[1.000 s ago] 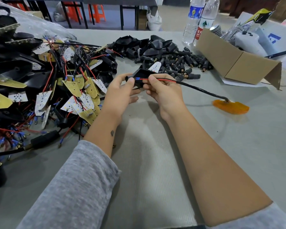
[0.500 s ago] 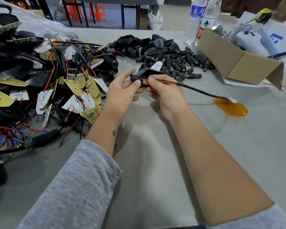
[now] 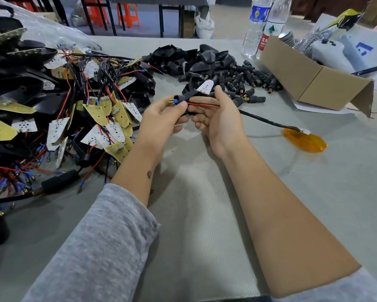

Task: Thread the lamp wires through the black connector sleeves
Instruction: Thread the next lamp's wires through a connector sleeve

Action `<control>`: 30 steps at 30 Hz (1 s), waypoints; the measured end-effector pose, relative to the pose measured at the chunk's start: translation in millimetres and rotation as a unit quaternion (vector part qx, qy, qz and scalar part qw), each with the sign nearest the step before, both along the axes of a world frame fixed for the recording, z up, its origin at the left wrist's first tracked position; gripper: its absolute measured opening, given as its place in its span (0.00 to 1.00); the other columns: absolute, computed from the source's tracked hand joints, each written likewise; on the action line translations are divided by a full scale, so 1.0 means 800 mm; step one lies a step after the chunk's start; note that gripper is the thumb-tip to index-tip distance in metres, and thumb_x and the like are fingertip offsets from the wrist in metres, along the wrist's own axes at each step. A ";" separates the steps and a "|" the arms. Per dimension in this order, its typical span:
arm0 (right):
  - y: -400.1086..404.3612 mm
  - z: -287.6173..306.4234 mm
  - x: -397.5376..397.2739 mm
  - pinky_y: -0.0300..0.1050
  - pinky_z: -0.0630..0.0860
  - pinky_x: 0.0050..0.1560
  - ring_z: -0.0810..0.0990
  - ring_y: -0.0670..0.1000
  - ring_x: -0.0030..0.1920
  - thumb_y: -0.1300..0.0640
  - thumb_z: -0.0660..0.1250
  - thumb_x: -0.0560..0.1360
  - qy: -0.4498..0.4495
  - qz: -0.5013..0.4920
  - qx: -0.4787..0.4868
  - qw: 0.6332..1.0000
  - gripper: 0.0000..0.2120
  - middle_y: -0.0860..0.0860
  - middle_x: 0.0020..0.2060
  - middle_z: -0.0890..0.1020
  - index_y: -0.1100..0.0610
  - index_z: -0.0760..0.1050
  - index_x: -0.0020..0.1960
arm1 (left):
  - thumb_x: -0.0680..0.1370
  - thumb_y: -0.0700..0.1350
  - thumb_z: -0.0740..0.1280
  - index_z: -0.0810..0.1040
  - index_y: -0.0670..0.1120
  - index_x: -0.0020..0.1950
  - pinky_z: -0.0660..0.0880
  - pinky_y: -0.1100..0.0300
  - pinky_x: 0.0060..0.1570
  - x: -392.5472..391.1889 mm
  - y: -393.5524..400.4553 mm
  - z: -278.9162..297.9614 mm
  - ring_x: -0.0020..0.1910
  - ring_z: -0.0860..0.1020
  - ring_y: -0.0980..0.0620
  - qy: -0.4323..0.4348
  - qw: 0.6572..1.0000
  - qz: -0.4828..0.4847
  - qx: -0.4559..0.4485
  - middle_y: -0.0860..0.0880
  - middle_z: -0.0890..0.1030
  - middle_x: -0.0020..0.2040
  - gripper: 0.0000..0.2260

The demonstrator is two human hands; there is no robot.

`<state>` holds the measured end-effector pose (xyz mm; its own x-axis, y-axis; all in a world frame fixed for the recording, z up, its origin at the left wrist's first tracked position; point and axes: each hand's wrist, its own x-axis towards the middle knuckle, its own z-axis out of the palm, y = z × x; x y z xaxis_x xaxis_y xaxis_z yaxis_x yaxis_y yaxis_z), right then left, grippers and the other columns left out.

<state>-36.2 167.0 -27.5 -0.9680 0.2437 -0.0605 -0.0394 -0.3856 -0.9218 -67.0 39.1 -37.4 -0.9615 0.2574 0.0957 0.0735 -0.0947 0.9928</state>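
At frame centre I am pinching the red and black wires (image 3: pixel 201 105) with my left hand (image 3: pixel 161 118), while my right hand (image 3: pixel 221 118) is gripping the black connector sleeve (image 3: pixel 183 98); an orange lens (image 3: pixel 305 141) is lying right of centre.

The grey table mat (image 3: pixel 196 214) looks ribbed and matt. Right of it, the translucent amber plastic lens (image 3: pixel 304 141) is glossy; behind the lens, the brown cardboard box (image 3: pixel 314 83) is matt, and the black plastic connector sleeves (image 3: pixel 237 79) have brass-coloured metal tips.
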 end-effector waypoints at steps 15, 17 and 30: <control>-0.003 -0.007 -0.005 0.38 0.69 0.32 0.72 0.47 0.27 0.48 0.58 0.83 0.009 -0.049 0.027 0.998 0.17 0.50 0.27 0.76 0.58 0.76 0.42 | 0.84 0.48 0.59 0.78 0.57 0.61 0.75 0.63 0.45 0.003 0.004 -0.003 0.50 0.79 0.57 0.010 0.998 -0.055 -0.006 0.54 0.82 0.54 0.11; -0.003 -0.006 -0.004 0.37 0.69 0.32 0.72 0.46 0.27 0.50 0.61 0.82 0.018 -0.048 0.021 0.998 0.14 0.50 0.28 0.76 0.57 0.76 0.43 | 0.84 0.49 0.57 0.77 0.59 0.61 0.76 0.61 0.49 0.003 0.006 -0.003 0.50 0.79 0.56 0.023 0.999 -0.041 -0.007 0.53 0.81 0.59 0.11; 0.000 -0.008 -0.006 0.37 0.74 0.34 0.77 0.47 0.31 0.60 0.65 0.79 0.026 -0.061 0.001 0.998 0.06 0.52 0.33 0.82 0.60 0.77 0.45 | 0.85 0.52 0.52 0.76 0.54 0.56 0.82 0.56 0.48 -0.005 -0.001 0.004 0.49 0.85 0.47 -0.099 0.976 0.041 0.188 0.47 0.84 0.52 0.12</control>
<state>-40.7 166.9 -34.1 -0.9332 0.3591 -0.0105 -0.1336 -0.3739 -0.9178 -70.9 38.1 -34.5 -0.9867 0.1611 -0.0204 -0.0929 -0.4569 0.8847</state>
